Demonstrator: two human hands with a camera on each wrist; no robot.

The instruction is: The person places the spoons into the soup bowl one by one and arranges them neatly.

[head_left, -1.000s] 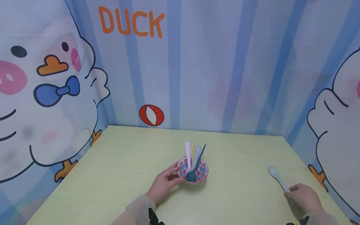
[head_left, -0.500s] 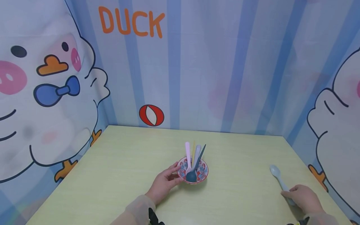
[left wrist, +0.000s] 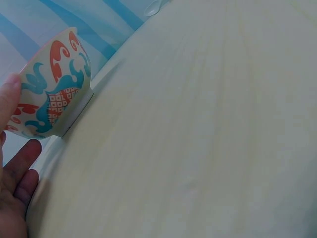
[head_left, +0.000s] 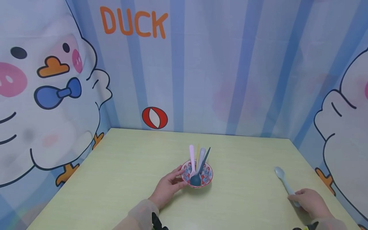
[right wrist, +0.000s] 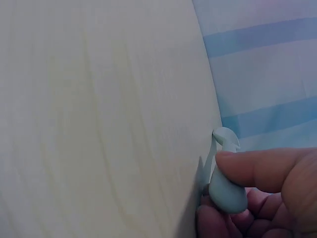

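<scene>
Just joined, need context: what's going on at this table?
A person works at a pale table. The left hand rests against the side of a patterned bowl holding several plastic spoons, handles up. The right hand pinches the handle end of a light blue spoon near the table's right edge, well apart from the bowl.

A bowl (head_left: 197,175) holding spoons (head_left: 197,161) sits mid-table (head_left: 115,179); a lone spoon (head_left: 283,181) lies far to its right.
</scene>
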